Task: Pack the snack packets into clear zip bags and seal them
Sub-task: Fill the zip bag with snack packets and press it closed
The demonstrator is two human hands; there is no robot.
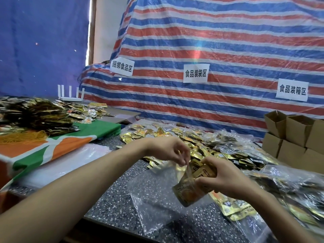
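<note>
My left hand [171, 150] pinches the top edge of a clear zip bag [188, 187] held above the speckled table [114, 204]. My right hand [220, 178] grips a bunch of gold snack packets [203, 172] that sits partly inside that bag. Another gold packet shows through the bag's lower end. An empty clear zip bag [152, 207] lies flat on the table below my hands. A heap of loose gold packets [201, 142] spreads across the table behind my hands.
Filled clear bags [289, 195] pile up at the right. Cardboard boxes [294, 135] stack at the far right. A green, orange and white cloth [52, 146] with dark packets and yellow rubber bands lies left. A striped tarp [210, 58] with paper signs hangs behind.
</note>
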